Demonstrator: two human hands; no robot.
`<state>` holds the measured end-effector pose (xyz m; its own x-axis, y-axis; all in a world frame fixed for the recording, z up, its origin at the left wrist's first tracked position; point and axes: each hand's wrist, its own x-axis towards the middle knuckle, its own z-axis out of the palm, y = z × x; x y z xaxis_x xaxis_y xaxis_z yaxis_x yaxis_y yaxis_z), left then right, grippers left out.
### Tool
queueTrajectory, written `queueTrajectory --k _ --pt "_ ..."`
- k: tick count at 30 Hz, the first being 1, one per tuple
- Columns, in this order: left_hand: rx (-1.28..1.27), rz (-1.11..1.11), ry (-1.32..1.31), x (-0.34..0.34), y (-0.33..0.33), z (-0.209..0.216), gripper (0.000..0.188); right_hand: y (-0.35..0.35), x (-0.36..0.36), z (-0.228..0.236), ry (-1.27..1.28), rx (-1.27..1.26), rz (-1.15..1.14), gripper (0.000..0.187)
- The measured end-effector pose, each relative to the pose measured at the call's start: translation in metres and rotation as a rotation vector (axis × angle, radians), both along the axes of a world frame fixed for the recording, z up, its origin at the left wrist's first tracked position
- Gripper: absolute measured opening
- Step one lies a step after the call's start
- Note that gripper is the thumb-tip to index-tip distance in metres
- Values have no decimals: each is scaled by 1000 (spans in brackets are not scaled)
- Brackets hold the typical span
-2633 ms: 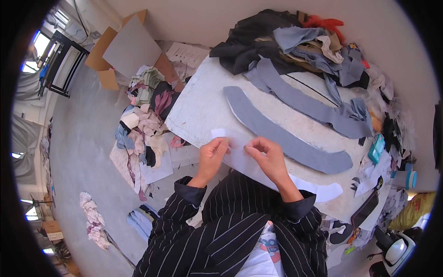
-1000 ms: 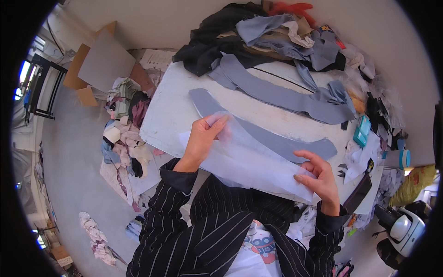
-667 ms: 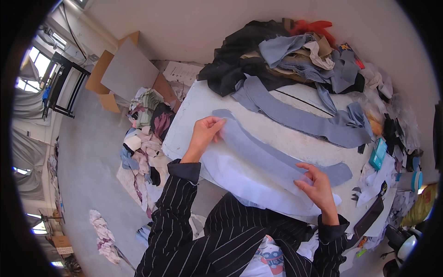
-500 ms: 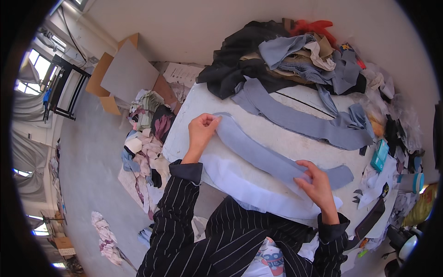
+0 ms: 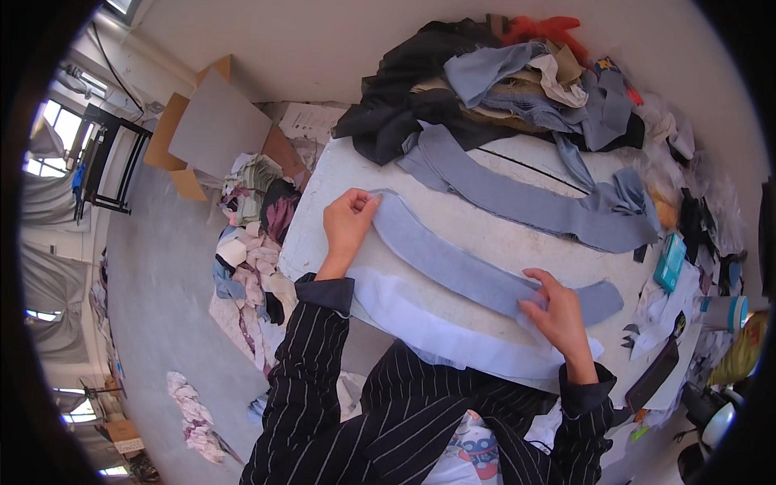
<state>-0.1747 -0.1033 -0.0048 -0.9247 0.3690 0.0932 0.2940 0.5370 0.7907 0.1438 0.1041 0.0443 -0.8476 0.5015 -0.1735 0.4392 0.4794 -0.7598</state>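
A long, curved grey-blue fabric strip [image 5: 453, 250] lies across the white tabletop in front of me. My left hand [image 5: 349, 225] is closed in a pinch on its left end, thumb against fingers. Over the strip's right part rests my right hand [image 5: 558, 315], its thumb and index finger apart and touching the cloth; the other fingers are partly hidden. A bit of sheer white material shows beneath that palm. Nearer to me, along the table's front edge, lies a white curved strip [image 5: 453, 335]. Farther back are stacked grey-blue strips [image 5: 517, 202], bunched at their right end.
Black, grey and tan cloth [image 5: 428, 73] is heaped at the table's back. On the right are a teal box [image 5: 669, 263], a dark flat object [image 5: 653, 373] and scraps. Fabric piles [image 5: 255, 259] and a cardboard box [image 5: 218, 129] stand left of the table [image 5: 323, 174].
My view has shifted slightly. The left hand keeps its pinch on the strip's end. Under my right hand the strip lies flatter, and the hand has barely moved.
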Motion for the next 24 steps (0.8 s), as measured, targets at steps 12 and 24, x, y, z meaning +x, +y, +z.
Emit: queueTrajectory --k 12,24 --pt "-459 -585 484 38 26 3 49 3 0 0 4 51 -21 48" --pt "-489 -670 497 56 34 28 54 1 1 -10 6 151 -61 47"
